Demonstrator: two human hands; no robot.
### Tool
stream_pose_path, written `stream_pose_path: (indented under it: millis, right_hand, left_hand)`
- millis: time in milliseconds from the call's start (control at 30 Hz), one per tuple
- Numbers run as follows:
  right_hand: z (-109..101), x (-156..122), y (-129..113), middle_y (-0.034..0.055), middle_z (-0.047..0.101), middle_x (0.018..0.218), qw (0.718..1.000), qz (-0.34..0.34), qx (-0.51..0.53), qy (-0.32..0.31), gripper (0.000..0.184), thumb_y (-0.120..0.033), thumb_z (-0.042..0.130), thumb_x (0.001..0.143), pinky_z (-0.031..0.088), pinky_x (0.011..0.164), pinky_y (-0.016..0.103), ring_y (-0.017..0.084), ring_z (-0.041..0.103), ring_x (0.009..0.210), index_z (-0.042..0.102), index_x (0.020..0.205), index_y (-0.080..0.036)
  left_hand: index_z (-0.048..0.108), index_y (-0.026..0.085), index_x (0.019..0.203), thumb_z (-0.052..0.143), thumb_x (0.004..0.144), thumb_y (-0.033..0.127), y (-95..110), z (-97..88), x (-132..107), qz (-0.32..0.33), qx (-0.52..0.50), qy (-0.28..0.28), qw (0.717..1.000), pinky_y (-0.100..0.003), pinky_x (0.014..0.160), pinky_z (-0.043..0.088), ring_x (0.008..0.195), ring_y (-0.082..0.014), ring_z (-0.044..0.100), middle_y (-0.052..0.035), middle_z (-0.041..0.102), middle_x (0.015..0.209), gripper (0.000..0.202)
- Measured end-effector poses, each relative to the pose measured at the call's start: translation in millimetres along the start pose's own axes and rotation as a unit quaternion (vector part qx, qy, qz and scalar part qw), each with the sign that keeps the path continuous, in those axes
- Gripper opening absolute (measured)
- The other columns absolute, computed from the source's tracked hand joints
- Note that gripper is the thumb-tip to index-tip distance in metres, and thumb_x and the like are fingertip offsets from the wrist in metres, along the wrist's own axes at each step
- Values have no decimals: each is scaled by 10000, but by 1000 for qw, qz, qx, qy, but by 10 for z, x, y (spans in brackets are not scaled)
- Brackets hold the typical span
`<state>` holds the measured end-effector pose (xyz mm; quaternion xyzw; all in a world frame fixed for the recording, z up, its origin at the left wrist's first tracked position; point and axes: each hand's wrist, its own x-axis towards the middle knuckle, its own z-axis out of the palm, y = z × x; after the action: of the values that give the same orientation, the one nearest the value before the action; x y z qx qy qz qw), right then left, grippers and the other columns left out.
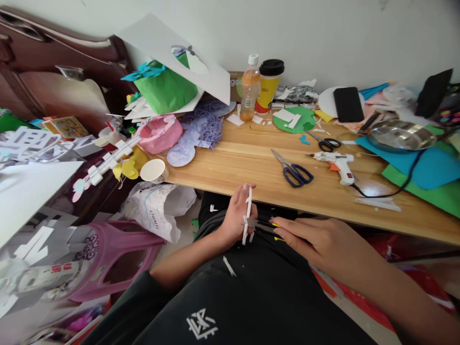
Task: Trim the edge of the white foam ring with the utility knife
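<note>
My left hand [235,211] is closed around a thin white foam strip [247,215], held upright over my lap just below the table's front edge. My right hand [323,242] grips small scissors with yellow handles [268,227]; their blades meet the strip near its lower part. A small white offcut [229,266] lies on my black shirt.
On the wooden table [251,163] lie blue-handled scissors [294,171], black scissors [325,142], a white glue gun [338,165] with a black cord, a juice bottle [250,88], a yellow cup [269,86], a steel bowl [400,135] and coloured foam sheets. A pink stool [115,254] and paper clutter stand at left.
</note>
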<state>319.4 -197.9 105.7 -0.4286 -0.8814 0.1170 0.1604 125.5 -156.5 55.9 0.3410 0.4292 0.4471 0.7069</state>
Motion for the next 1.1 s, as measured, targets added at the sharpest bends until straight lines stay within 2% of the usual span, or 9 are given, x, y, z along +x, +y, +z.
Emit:
stream_pose_path:
  millis: [167, 333, 500, 633, 767, 900, 1100]
  right_hand:
    - [-9, 23, -44, 44, 795, 908, 1000, -1, 5, 11, 283, -269, 514, 1011, 577, 655, 258, 171, 742, 688, 747, 1172, -256]
    - [-17, -52, -28, 38, 798, 923, 1000, -1, 1, 11, 289, -268, 502, 1015, 561, 626, 249, 160, 731, 658, 753, 1157, -256]
    - [32, -32, -50, 41, 794, 869, 1000, -16, -8, 5, 288, -263, 505, 1014, 550, 609, 243, 162, 728, 651, 746, 1170, -246]
    - [55, -57, -55, 31, 793, 850, 1000, -25, -4, 6, 280, -259, 519, 1007, 547, 594, 233, 153, 721, 638, 744, 1173, -258]
    - [41, -109, -31, 35, 792, 888, 1000, -16, 3, 19, 291, -276, 503, 1018, 545, 606, 233, 148, 720, 641, 740, 1186, -256]
    - [48, -49, -1, 49, 782, 869, 999, 1, 1, 38, 318, -298, 478, 1032, 542, 626, 242, 158, 720, 663, 729, 1219, -240]
    - [73, -7, 29, 53, 776, 860, 999, -11, -18, 26, 322, -309, 468, 1039, 524, 626, 236, 156, 714, 682, 725, 1219, -236]
  left_hand:
    - [516, 216, 1158, 396, 1008, 544, -50, 12, 44, -2, -6, 7, 1000, -202, 335, 190, 316, -108, 288, 84, 380, 433, 380]
    - [520, 207, 1144, 436, 998, 546, -50, 36, 47, -8, 14, 32, 999, -204, 356, 225, 305, -111, 310, 83, 391, 394, 378]
    - [497, 207, 1147, 434, 1005, 528, -28, 36, 32, -8, -6, 9, 1000, -185, 363, 270, 305, -92, 297, 98, 397, 394, 357]
    - [467, 223, 1172, 411, 998, 563, -31, -17, 65, -31, -25, 8, 999, -178, 319, 277, 260, -99, 260, 121, 364, 373, 386]
    - [466, 220, 1183, 400, 1003, 566, -57, -30, 79, -25, -25, 11, 999, -179, 314, 289, 263, -101, 268, 123, 358, 380, 395]
    - [501, 213, 1167, 444, 999, 553, -68, 11, 53, -6, -13, 21, 1000, -169, 314, 252, 296, -88, 300, 104, 389, 416, 384]
    - [504, 204, 1186, 477, 965, 626, -61, 26, 55, -9, -16, 28, 999, -173, 296, 229, 294, -91, 289, 103, 398, 416, 478]
